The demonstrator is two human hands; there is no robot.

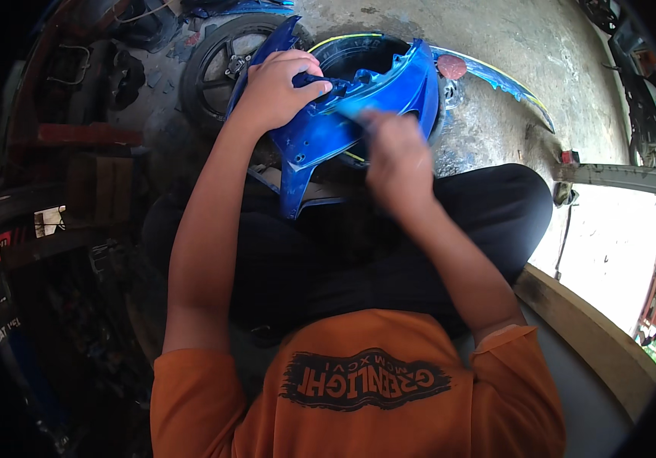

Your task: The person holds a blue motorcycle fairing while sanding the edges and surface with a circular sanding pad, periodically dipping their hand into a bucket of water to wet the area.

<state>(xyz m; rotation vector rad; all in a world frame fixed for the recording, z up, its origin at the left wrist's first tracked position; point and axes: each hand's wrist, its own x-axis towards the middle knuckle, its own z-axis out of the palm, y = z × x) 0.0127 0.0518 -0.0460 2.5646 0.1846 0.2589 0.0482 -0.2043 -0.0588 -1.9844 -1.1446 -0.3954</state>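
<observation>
A glossy blue motorcycle fairing panel (389, 99) with jagged mounting tabs lies in front of my crossed legs, over a dark round rim edged in yellow. My left hand (281, 84) is closed around the panel's upper left part, thumb on a dark tab. Over the panel's middle, my right hand (398, 156) is curled and smeared by motion. A light blue blur shows at its fingertips against the panel; what it holds is too blurred to name.
A black spoked wheel (217, 69) lies on the concrete floor at the far left. A reddish round disc (451, 66) sits by a curved blue strip (507, 80) at the far right. A wooden beam (587, 336) runs along my right side. Dark clutter fills the left.
</observation>
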